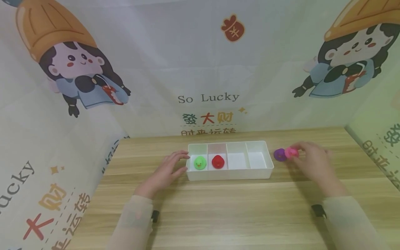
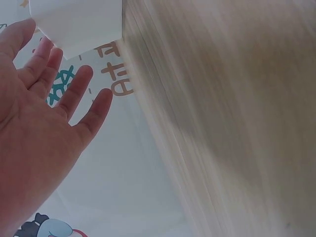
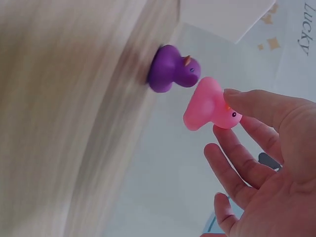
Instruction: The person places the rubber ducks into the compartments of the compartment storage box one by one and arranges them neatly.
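Observation:
Between thumb and fingers my right hand [image 1: 315, 161] pinches a pink rubber duck [image 3: 210, 106] by its head, off the table in the right wrist view. Close beside it on the table sits a purple rubber duck [image 3: 170, 69]. My left hand [image 1: 167, 170] is at the left end of a white divided tray [image 1: 231, 175], fingers spread and loosely bent, the thumb and fingertips at its end wall. Inside the tray, the leftmost compartment has a green duck [image 1: 200, 162] and the one beside it a red duck [image 1: 218, 161]. The two right compartments hold nothing.
The tray stands on a wood-grain table [image 1: 234, 215] near its back edge. Behind and at both sides hangs a printed cloth [image 1: 156, 69] with cartoon figures and lettering. A dark band [image 1: 318, 210] shows at the right sleeve.

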`<state>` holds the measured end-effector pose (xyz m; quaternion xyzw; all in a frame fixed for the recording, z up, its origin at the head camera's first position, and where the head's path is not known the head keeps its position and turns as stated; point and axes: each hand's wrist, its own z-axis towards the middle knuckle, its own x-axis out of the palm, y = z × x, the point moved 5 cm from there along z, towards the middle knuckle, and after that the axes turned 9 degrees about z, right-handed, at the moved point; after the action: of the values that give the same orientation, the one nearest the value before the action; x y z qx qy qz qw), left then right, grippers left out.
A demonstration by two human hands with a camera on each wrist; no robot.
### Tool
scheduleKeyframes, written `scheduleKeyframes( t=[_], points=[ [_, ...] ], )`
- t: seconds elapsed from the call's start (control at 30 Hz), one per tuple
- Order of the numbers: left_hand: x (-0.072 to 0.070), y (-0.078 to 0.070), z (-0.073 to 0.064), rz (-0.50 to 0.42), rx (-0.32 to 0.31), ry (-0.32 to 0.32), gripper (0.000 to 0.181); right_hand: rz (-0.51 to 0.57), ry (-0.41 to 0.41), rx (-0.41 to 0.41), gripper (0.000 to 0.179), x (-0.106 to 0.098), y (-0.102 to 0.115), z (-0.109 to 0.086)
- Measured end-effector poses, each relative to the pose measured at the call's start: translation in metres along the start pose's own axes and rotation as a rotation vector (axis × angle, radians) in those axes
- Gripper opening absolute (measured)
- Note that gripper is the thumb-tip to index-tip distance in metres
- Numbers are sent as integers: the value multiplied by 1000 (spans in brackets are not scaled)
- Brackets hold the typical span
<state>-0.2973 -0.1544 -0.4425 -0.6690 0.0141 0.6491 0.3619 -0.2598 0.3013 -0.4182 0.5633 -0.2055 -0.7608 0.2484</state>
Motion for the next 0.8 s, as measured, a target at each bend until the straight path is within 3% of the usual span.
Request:
scheduleKeyframes(
  t=[0.8],
  points=[
    [-1, -2, -1, -14, -21, 11, 42, 28, -44, -96, 27, 4, 43, -6]
  ],
)
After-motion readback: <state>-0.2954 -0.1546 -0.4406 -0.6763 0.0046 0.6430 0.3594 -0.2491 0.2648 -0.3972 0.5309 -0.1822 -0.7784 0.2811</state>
